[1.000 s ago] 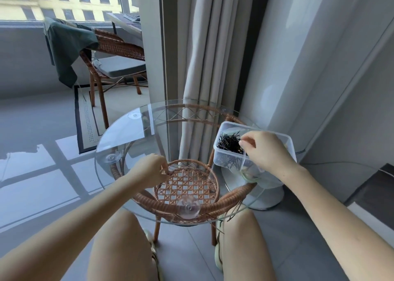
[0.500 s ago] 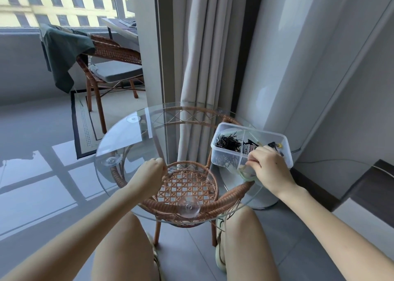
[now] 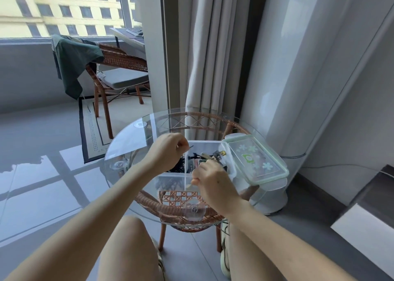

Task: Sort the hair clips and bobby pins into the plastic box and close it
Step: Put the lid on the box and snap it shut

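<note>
Left hand (image 3: 168,152): pinches a pin (image 3: 191,146) over the box (image 3: 204,147), to drop it
Right hand (image 3: 213,179): curled among clips (image 3: 217,154); grasp unclear
Lid (image 3: 255,161): off, at table (image 3: 128,150) right edge, leaving box open

The left hand (image 3: 168,150) is covering some bobby pins (image 3: 178,168) beneath it, pinching a dark sliver (image 3: 191,147) too small to identify. The right hand (image 3: 210,178) is hiding, under curled fingers, whether it is holding anything.

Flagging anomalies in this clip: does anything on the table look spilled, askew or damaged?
Nothing stands out. The plastic box sits flat on the glass table, its lid lying flat beside it, bobby pins and hair clips inside its compartments. The left hand pinches one pin.
</note>
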Motion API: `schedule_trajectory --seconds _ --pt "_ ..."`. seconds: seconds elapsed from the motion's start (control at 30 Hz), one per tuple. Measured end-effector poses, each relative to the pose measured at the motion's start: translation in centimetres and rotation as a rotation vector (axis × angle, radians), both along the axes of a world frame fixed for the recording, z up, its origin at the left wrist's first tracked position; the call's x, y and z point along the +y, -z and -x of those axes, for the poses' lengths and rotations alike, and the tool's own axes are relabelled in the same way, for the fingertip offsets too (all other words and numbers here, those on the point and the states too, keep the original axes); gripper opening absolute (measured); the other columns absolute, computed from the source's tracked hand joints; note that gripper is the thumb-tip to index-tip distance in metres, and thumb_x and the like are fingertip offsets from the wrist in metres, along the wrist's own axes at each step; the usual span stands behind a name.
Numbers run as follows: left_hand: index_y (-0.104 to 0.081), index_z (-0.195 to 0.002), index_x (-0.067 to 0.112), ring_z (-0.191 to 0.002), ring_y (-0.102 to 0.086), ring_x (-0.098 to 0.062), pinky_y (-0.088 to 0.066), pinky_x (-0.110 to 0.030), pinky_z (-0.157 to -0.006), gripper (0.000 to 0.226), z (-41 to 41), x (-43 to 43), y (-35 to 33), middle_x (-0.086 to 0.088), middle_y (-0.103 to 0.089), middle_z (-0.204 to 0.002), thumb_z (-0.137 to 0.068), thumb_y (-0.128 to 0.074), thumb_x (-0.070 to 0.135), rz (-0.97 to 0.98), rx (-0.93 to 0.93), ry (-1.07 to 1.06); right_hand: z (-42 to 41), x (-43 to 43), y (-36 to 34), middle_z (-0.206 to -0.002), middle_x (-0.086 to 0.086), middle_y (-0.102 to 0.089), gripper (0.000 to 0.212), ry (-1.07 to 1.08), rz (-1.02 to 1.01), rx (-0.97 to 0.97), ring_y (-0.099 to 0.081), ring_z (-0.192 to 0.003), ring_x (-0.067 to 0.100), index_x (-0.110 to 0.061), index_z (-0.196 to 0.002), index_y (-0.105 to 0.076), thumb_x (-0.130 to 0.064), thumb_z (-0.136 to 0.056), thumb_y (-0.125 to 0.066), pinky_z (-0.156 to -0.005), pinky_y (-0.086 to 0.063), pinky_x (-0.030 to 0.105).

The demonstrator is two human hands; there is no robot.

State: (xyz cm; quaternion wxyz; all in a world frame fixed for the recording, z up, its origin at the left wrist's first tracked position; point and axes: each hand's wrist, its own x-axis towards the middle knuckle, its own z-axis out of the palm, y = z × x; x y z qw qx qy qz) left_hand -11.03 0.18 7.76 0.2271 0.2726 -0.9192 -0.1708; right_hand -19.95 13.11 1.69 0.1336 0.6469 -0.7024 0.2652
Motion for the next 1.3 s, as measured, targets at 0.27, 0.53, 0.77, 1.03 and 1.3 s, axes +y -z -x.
schedule_trajectory --seconds 0.27,0.53,0.77,1.03,1.3 --pt "-0.074 -0.098 0.023 -0.103 -0.060 -0.024 -0.048 -0.039 -0.088 0.021 -0.8 -1.6 3.3 0.000 -0.071 -0.108 -0.090 -0.055 0.029 0.077 -0.117 0.000 2.0 0.8 -0.8 -0.087 -0.001 -0.073 0.043 -0.032 0.028 -0.105 -0.063 -0.084 0.019 -0.014 -0.091 -0.073 -0.048 -0.087 -0.047 -0.074 -0.043 0.030" --pt "-0.044 -0.137 0.024 -0.114 -0.059 -0.025 -0.044 -0.034 -0.095 0.040 -0.7 -1.6 4.6 -0.003 -0.063 -0.126 -0.097 -0.038 0.026 0.084 -0.123 -0.030 11.7 4.6 1.7 -0.156 0.007 -0.022 0.094 0.579 -0.624 -0.154 -0.022 -0.143 0.028 -0.022 -0.147 -0.023 -0.076 -0.074 -0.046 -0.115 -0.016 0.046" --pt "-0.064 -0.118 0.018 -0.115 -0.060 -0.019 -0.038 -0.032 -0.103 0.031 -0.9 -1.3 4.9 0.000 -0.065 -0.123 -0.095 -0.046 0.026 0.142 -0.078 -0.013 11.3 3.9 0.7 -0.119 0.023 -0.057 0.039 0.457 -0.802 0.115 -0.055 -0.109 0.039 -0.002 -0.121 -0.044 -0.033 -0.096 -0.043 -0.088 -0.046 0.044" --pt "-0.057 -0.124 0.030 -0.131 -0.044 -0.018 -0.027 -0.047 -0.113 0.037 -1.0 -1.4 4.6 0.002 -0.051 -0.139 -0.096 -0.036 0.041 0.011 -0.178 -0.092 12.6 5.6 -0.7 -0.038 0.018 -0.052 0.031 0.518 -0.308 0.337 -0.053 -0.027 0.030 0.004 -0.060 -0.050 0.016 -0.042 -0.073 -0.026 -0.039 0.027" --pt "-0.055 -0.120 0.002 -0.122 -0.049 -0.030 -0.039 -0.038 -0.102 0.032 -2.6 -2.5 3.3 -0.014 -0.056 -0.128 -0.097 -0.039 0.018 -0.831 0.636 -0.188 9.0 3.5 -5.0 -0.077 0.023 -0.070 0.030 0.312 0.395 0.211 -0.069 -0.061 0.032 0.011 -0.098 -0.062 -0.005 -0.091 -0.039 -0.057 -0.058 0.032"
